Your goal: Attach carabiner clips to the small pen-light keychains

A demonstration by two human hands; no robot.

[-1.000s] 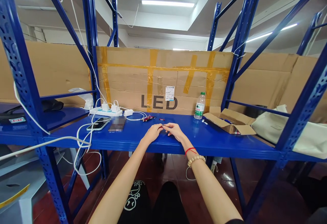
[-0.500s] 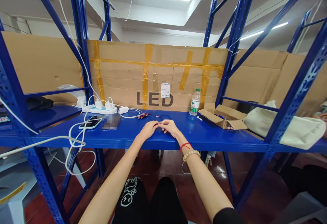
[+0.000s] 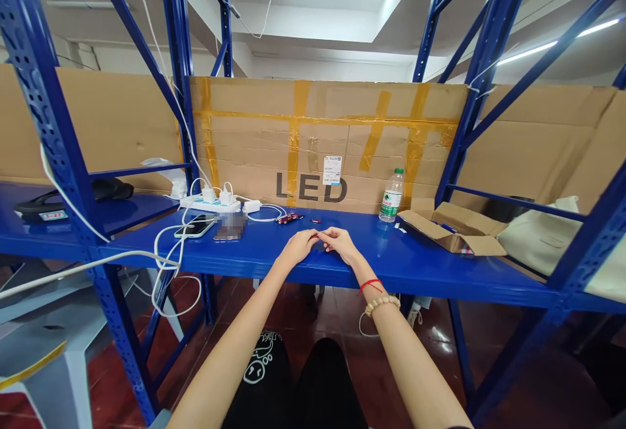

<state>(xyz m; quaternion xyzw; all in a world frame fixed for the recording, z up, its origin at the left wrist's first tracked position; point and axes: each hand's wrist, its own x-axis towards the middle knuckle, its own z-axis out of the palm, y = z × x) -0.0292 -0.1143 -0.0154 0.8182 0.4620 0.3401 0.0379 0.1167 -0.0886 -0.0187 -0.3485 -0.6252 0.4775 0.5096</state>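
Observation:
Over the front part of the blue shelf top, my two hands meet at the fingertips. My left hand is closed in a pinch on a small dark red piece, mostly hidden by the fingers, so its kind is unclear. My right hand, with a red string and a beaded bracelet at its wrist, pinches at the same piece from the right. Just beyond the hands lies a small pile of dark red, shiny pieces. A single similar piece lies to the right of the pile.
A white power strip with plugs and looping cables stands at the back left, near a phone. At the right are a water bottle, an open cardboard box and a pale bag. Blue uprights flank the shelf; a cardboard panel backs it.
The view has turned a little to the left, so everything sits farther right in the picture. Both hands stay together at the fingertips, in nearly the same pose.

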